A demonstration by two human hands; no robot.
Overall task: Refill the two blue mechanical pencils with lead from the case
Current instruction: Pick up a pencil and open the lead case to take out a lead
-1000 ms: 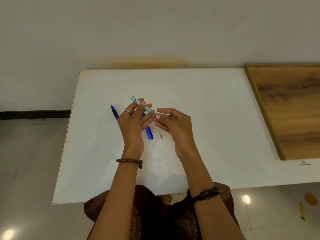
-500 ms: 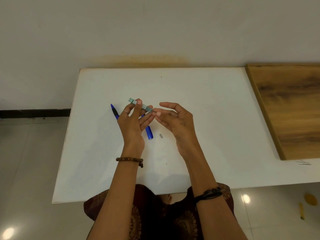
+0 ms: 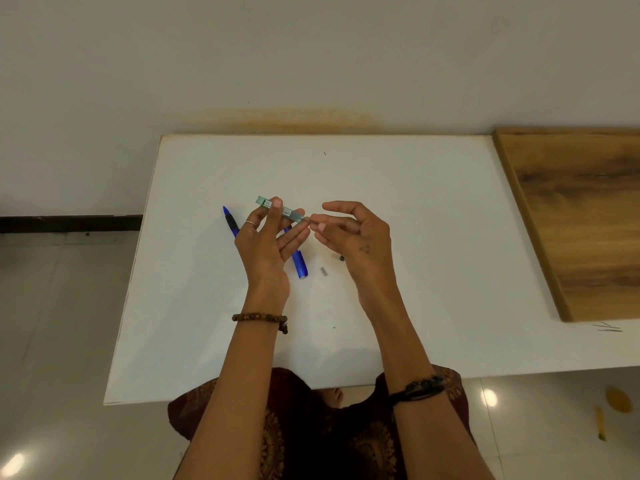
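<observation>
My left hand [image 3: 268, 242] holds the slim green lead case [image 3: 280, 210] tilted above the white table [image 3: 415, 237], open end towards the right. My right hand [image 3: 356, 233] is next to that end, thumb and forefinger pinched at the case's mouth, other fingers spread; a lead there is too thin to make out. One blue pencil [image 3: 231, 221] with a black grip lies on the table, left of my left hand. The second blue pencil [image 3: 300, 263] lies partly hidden under my left hand's fingers.
A small grey cap [image 3: 323, 270] lies on the table between my hands, and a small dark piece [image 3: 341, 258] shows beside my right hand. A wooden board [image 3: 581, 216] covers the table's right end. A wall runs behind the table.
My right hand has turned and lifted, its fingers spreading while thumb and forefinger stay at the case's end. The case has tilted flatter in my left hand. The pencils have not moved.
</observation>
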